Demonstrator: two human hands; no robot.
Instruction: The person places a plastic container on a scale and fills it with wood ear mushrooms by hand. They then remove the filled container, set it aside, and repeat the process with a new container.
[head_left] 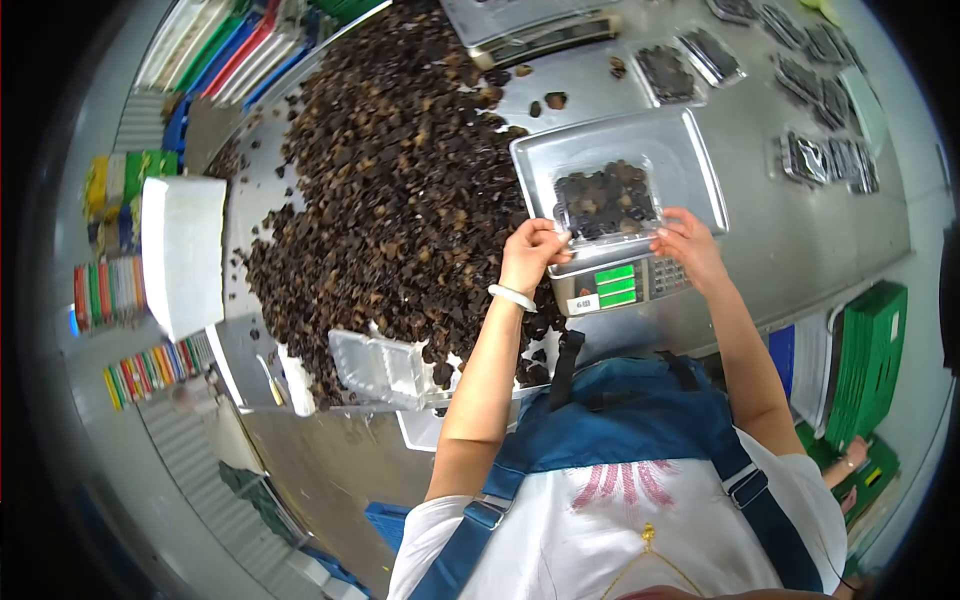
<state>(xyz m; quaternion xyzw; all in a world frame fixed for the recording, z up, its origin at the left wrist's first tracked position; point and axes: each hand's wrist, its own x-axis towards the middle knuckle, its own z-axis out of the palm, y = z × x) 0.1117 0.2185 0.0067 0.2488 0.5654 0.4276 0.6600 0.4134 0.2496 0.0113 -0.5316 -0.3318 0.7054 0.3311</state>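
Observation:
A clear plastic box (606,200) with dark brown pieces in it sits in the metal tray (703,150) of a scale (665,275) with green displays. My left hand (535,252) pinches the box's near left corner, a white bracelet on its wrist. At the near right corner, the fingers of my right hand (688,247) close on the rim. Left of the scale spreads a large heap of the dark pieces (390,190). An empty clear box (378,367) lies open at the heap's near edge.
Filled clear boxes (668,75) lie at the back right. Another scale (545,40) stands at the back. A white foam box (183,255) is at the left, green crates (868,360) at the right. Another person's hand (855,452) shows at the lower right.

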